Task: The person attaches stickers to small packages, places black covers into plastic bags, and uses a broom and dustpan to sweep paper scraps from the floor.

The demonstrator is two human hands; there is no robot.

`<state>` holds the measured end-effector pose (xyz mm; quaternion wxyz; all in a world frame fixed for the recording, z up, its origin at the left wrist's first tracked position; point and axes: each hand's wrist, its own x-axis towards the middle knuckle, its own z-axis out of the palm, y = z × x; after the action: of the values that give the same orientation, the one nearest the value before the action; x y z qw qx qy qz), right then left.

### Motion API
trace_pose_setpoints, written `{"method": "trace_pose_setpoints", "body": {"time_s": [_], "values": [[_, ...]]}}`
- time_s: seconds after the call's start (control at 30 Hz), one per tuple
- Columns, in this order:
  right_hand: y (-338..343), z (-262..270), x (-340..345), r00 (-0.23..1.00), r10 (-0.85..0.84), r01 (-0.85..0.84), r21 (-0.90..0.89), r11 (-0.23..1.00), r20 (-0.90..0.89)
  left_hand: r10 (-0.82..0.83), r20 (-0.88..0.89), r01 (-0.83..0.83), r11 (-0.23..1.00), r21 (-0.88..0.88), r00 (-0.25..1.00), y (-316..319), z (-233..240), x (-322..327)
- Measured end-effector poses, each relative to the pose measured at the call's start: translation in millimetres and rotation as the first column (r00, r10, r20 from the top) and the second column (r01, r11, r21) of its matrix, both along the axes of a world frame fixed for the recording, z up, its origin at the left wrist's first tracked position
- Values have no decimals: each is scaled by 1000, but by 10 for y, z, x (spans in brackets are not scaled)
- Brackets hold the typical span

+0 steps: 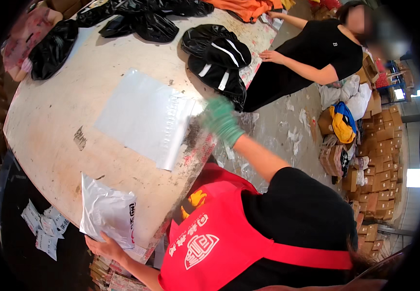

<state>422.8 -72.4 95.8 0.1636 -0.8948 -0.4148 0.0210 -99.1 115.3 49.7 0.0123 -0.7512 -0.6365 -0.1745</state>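
My left hand (104,247) is bare and grips the lower edge of a filled white plastic mailer bag (106,211) at the table's near edge. The thumb lies on top of that bag, which bears printing. My right hand (218,116), in a green glove, is blurred by motion above the table's right edge. It is beside the flap end of flat, pale plastic mailer bags (141,116) lying on the table. Whether its fingers hold anything cannot be told. Black covers with white stripes (228,54) are heaped just beyond it.
Black glossy bundles (155,27) and orange fabric (246,9) lie along the worn table's (50,134) far side. A co-worker in black stands at the right, another person at the upper left. Small white packages (46,229) lie on a dark surface below; cartons (380,174) are stacked right.
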Motion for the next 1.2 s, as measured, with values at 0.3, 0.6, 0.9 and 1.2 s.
{"method": "trace_pose_setpoints", "body": {"time_s": [0.3, 0.6, 0.9, 1.2], "values": [[-718, -559, 1674, 806, -45, 250, 270, 930, -590, -244, 715, 650, 665, -368, 655, -740, 25, 3873], [-1216, 509, 2039, 478, 648, -693, 199, 693, -593, 432, 725, 657, 326, -680, 536, -947, 104, 5180], [-737, 1262, 2557, 323, 660, -485, 481, 731, -678, -342, 279, 440, 738, -512, 897, -1394, 1474, 3544], [237, 1092, 2189, 355, 915, -907, -165, 387, 193, -455, 258, 523, 713, -467, 852, -1578, 2008, 2565]]}}
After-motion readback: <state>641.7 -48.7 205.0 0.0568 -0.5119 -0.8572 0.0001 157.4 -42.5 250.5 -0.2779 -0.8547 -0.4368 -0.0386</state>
